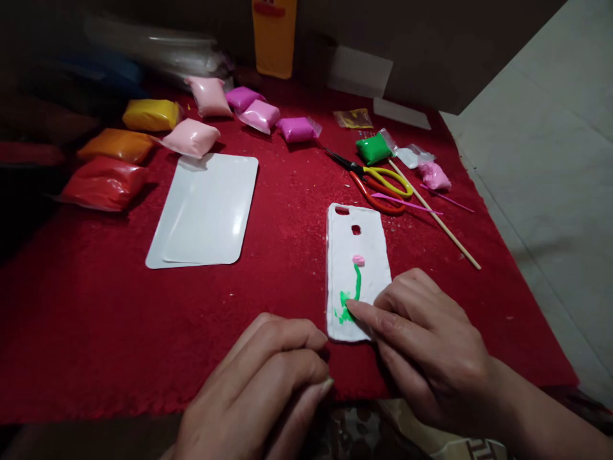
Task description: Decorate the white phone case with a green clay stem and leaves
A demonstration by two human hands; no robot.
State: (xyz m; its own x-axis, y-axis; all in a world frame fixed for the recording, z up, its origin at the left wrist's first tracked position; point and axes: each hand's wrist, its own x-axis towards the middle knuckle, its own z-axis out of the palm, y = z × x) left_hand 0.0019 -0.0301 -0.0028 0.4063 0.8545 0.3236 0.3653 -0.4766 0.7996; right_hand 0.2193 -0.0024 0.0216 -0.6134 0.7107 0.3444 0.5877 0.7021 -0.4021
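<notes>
The left hand (258, 383), at the lower centre, and the right hand (431, 345), at the lower right, are bare, with slim fingers. One left fingertip (328, 386) has a greenish edge. The right forearm (541, 406) is bare down to the frame's lower-right corner. At the bottom centre, apparently clothing on the lap, dark brown cloth (357, 428) carries greyish rounded patches; beside it, beige cloth (431, 441) bears dark, blocky marks.
</notes>
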